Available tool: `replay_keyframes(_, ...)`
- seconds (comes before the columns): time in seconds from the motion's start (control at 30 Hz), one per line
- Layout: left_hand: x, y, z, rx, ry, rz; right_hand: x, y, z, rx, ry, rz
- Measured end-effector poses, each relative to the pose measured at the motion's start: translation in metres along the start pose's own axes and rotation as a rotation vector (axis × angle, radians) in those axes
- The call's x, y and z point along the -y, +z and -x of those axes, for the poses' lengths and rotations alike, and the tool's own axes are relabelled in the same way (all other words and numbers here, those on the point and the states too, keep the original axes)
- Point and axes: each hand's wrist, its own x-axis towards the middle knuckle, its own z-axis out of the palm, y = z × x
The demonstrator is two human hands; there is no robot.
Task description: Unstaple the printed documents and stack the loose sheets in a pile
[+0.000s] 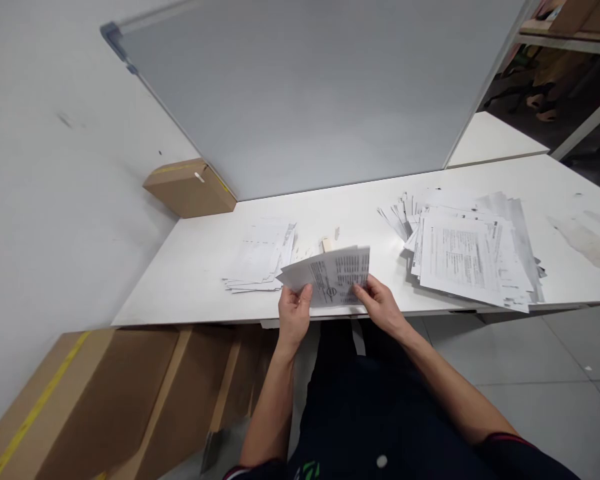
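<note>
Between my two hands I hold printed paper sheets (325, 275), tilted up above the table's front edge. My left hand (294, 313) grips their lower left corner, thumb on the front face. On the right side, my right hand (379, 303) pinches them the same way. How many sheets there are I cannot tell. To the left of them lies a fairly neat paper stack (260, 253). A larger, messier paper pile (460, 257) is spread on the right, with sheets fanned out at its back left. A small pale block (327, 245) sits just behind the held sheets, partly hidden.
The white table (200, 267) runs along a whiteboard (320, 87) standing at its back. A cardboard box (193, 189) is at the back left corner. Large cardboard boxes (130, 380) stand on the floor at the lower left. Shelving (570, 33) shows at the upper right.
</note>
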Motion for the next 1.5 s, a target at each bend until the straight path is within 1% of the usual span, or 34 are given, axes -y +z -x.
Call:
replay_keyframes(0.07, -0.009, 0.005, -0.003, -0.048, 0.102, 0.006, 0.008, -0.003, -0.008, -0.028, -0.071, 0.026)
replay_keyframes(0.17, -0.014, 0.008, -0.009, -0.057, 0.221, 0.030, 0.012, -0.006, -0.019, -0.051, -0.154, 0.030)
replay_keyframes(0.3, -0.008, 0.008, -0.013, 0.002, 0.270, -0.005, 0.004, -0.007, -0.027, -0.075, -0.162, 0.045)
replay_keyframes(0.43, -0.005, 0.008, -0.014, 0.033, 0.299, -0.057, -0.001, -0.006, -0.027, -0.037, -0.147, 0.064)
replay_keyframes(0.53, -0.005, 0.009, -0.015, 0.004, 0.296, -0.075, 0.000, -0.003, -0.029, -0.038, -0.160, 0.078)
replay_keyframes(0.63, -0.006, 0.010, -0.016, -0.041, 0.237, -0.056, -0.003, 0.000, -0.031, -0.074, -0.173, 0.092)
replay_keyframes(0.73, -0.007, 0.011, -0.015, -0.031, 0.174, -0.053, -0.014, 0.004, -0.033, -0.063, -0.140, 0.068)
replay_keyframes(0.8, -0.008, 0.011, -0.014, -0.023, 0.158, -0.048, -0.020, 0.006, -0.034, -0.052, -0.115, 0.051)
replay_keyframes(0.9, -0.008, 0.011, -0.014, -0.011, 0.162, -0.012, -0.017, 0.002, -0.035, -0.029, -0.123, 0.071)
replay_keyframes(0.97, -0.007, 0.007, -0.016, -0.038, 0.160, 0.013, -0.002, -0.006, -0.034, -0.012, -0.174, 0.174)
replay_keyframes(1.0, -0.007, 0.004, -0.017, -0.065, 0.163, 0.025, 0.009, -0.012, -0.033, 0.003, -0.220, 0.266)
replay_keyframes(1.07, -0.005, -0.004, -0.020, -0.122, 0.198, 0.030, 0.035, -0.025, -0.029, 0.040, -0.354, 0.517)
replay_keyframes(1.1, -0.005, -0.007, -0.020, -0.135, 0.227, 0.008, 0.049, -0.031, -0.026, 0.080, -0.422, 0.675)
replay_keyframes(1.13, -0.004, -0.011, -0.020, -0.121, 0.256, -0.035, 0.062, -0.035, -0.023, 0.094, -0.465, 0.835)
replay_keyframes(1.2, -0.001, -0.014, -0.017, -0.020, 0.287, -0.163, 0.082, -0.040, -0.018, 0.113, -0.495, 1.104)
replay_keyframes(1.27, 0.006, -0.012, -0.011, 0.136, 0.278, -0.257, 0.093, -0.036, -0.014, 0.144, -0.500, 1.289)
replay_keyframes(1.33, 0.016, -0.007, -0.006, 0.253, 0.241, -0.259, 0.093, -0.029, -0.014, 0.200, -0.496, 1.393)
replay_keyframes(1.4, 0.030, -0.002, -0.004, 0.310, 0.187, -0.220, 0.088, -0.020, -0.015, 0.259, -0.463, 1.447)
replay_keyframes(1.5, 0.047, 0.002, -0.006, 0.355, 0.110, -0.187, 0.078, -0.013, -0.018, 0.326, -0.388, 1.486)
